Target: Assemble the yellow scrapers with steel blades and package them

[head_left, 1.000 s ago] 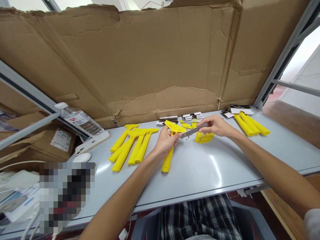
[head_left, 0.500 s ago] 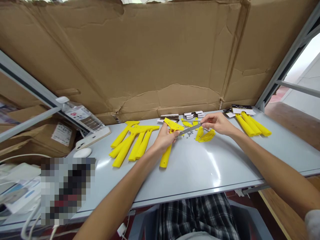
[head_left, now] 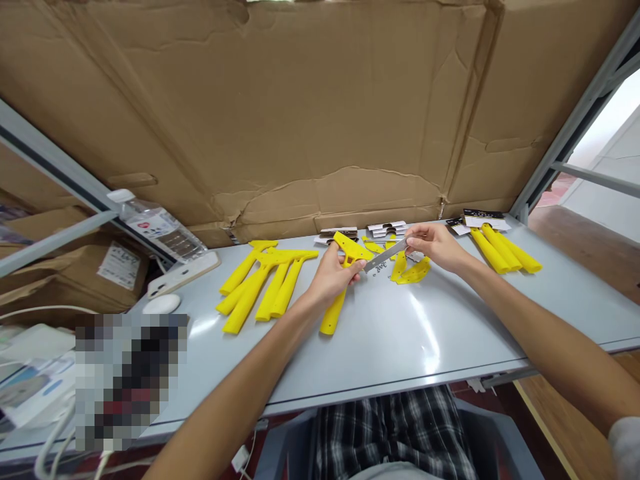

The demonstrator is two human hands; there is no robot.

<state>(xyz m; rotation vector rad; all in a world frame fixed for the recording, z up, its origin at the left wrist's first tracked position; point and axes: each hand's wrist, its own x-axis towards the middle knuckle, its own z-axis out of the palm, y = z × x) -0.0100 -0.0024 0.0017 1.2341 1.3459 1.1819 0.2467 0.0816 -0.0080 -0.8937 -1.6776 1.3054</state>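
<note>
My left hand (head_left: 336,272) is closed around a yellow T-shaped plastic handle (head_left: 334,312), its head tilted up above the fingers. A thin grey metal blade (head_left: 387,255) is pinched at its far end by my right hand (head_left: 434,245). The blade's other end lies by my left thumb and the handle's head; whether it touches cannot be told. Beneath the blade, small screws or nuts (head_left: 380,268) are scattered. Yellow curved plates (head_left: 413,272) with holes lie just below my right hand.
Several yellow T-shaped handles (head_left: 249,301) lie at left, and yellow tubular pieces (head_left: 505,252) at right. Folded cards (head_left: 387,229) rest along the back, before a cardboard wall (head_left: 320,120). A plastic bottle (head_left: 159,227), phone (head_left: 185,274) and white mouse-like object (head_left: 161,305) sit at far left.
The blade and my right hand have shifted slightly right. The head of the handle in my left hand has moved a little right and up. The camera view has moved slightly.
</note>
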